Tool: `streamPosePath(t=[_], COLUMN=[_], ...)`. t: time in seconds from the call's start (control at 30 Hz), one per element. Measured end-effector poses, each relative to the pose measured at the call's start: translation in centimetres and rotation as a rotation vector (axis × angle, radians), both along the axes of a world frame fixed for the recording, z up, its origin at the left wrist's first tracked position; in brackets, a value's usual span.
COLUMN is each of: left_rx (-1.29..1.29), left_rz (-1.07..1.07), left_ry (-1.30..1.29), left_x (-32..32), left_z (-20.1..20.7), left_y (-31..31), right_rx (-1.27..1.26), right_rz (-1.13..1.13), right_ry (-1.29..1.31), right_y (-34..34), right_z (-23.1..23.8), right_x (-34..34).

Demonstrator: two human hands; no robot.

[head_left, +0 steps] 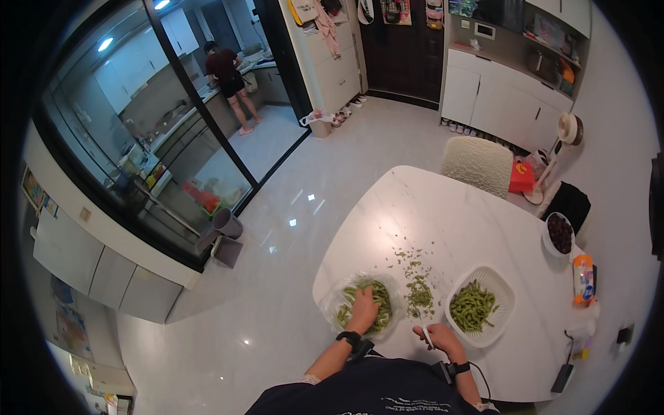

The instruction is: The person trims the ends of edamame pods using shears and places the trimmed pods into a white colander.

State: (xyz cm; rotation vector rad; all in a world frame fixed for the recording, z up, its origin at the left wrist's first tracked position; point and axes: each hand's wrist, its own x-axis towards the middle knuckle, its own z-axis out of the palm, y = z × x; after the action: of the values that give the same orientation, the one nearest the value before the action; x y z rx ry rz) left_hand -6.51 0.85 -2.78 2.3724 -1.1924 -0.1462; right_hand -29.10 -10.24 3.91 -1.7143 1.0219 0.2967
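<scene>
My left hand reaches into a clear plastic bag of green edamame pods. Its fingers are a little apart among the pods, and the tips are partly hidden. Closed around a pair of scissors is my right hand, low over the table just right of the bag. The scissors are small in view and partly covered by the fingers. Green trimmings lie scattered between the bag and a white ribbed basket, which holds more edamame pods.
The white marble-look table has a bowl of dark red fruit and an orange-and-white package along its right side. A cream chair stands at the far edge. Beyond glass doors, another person stands at a kitchen counter.
</scene>
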Motion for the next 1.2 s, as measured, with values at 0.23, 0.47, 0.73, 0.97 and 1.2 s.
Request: streamPosePath(t=[0.23,0.47,0.73,0.97,1.2], left_rx=[0.208,0.057,-0.173,-0.264,-0.334], left_rz=[-0.097,-0.002,-0.100,-0.110,-0.146], left_ry=[0.161,0.185,0.174,0.516,1.332], left_x=[0.4,1.9,3.3,4.1,-0.6], left_z=[-0.6,-3.4,-5.9,0.8,11.4], left_y=[-0.8,0.1,-0.4,-0.1,-3.0], right_rx=[0.002,0.000,-0.034,-0.168,-0.197], right_rz=[-0.002,0.005,-0.031,0.038,0.032], right_ry=[0.015,0.026,0.012,-0.103,-0.061], right_y=[-0.1,0.2,0.3,0.6,0.7], right_z=[0.5,0.9,1.0,1.2,3.7], right_x=[-0.1,0.0,-0.2,0.5,0.8])
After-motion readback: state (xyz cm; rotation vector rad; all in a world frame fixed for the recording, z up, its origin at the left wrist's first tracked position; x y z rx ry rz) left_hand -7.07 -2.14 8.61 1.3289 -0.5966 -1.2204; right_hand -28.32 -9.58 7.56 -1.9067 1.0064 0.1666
